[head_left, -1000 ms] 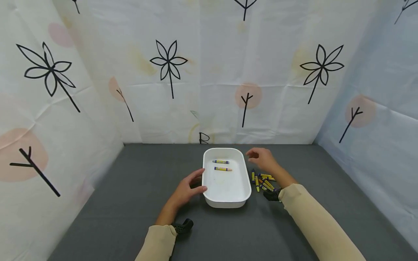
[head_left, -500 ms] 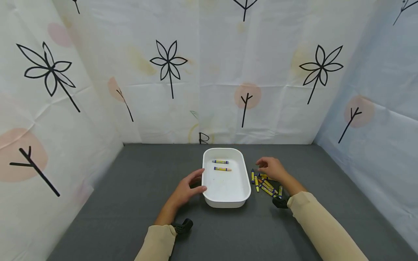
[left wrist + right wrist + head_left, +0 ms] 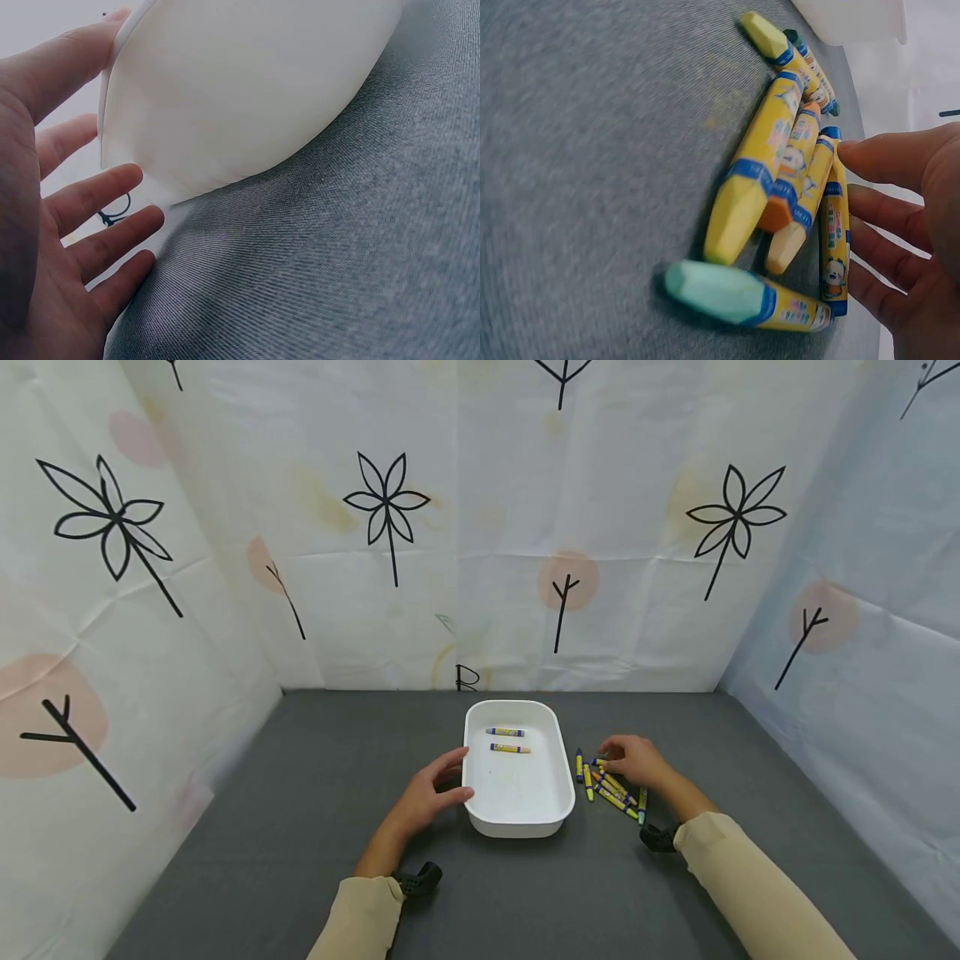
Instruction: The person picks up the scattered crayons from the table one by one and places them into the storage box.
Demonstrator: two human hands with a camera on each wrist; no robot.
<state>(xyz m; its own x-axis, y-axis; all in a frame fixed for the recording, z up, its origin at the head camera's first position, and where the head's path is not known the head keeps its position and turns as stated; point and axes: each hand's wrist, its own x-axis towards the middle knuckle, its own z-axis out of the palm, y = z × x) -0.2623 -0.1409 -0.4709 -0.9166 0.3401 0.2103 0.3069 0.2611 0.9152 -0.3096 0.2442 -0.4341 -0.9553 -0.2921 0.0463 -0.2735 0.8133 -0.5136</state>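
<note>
A white tray point(image 3: 519, 789) stands at mid-table with two crayons lying in it, a grey-tipped crayon point(image 3: 506, 732) and a peach-tipped crayon point(image 3: 510, 748). My left hand point(image 3: 429, 793) touches the tray's left rim, thumb and fingers spread; in the left wrist view the lower fingers extend past the wall. Right of the tray lies a loose pile of wax crayons in yellow wrappers. My right hand point(image 3: 637, 762) is at the pile's far side. In the right wrist view its thumb and fingers are beside a yellow-wrapped crayon point(image 3: 835, 247); a firm pinch is not visible.
Nearest the right wrist camera are a mint-green crayon point(image 3: 712, 294), a yellow crayon point(image 3: 754, 169) and an orange crayon point(image 3: 791, 169). A dark-tipped crayon point(image 3: 579, 766) lies near the tray's right wall. Printed cloth walls surround the grey table point(image 3: 337, 752).
My right hand has moved right and toward me, from beside the tray's far right corner down to the crayon pile. My left hand and the tray have stayed in place.
</note>
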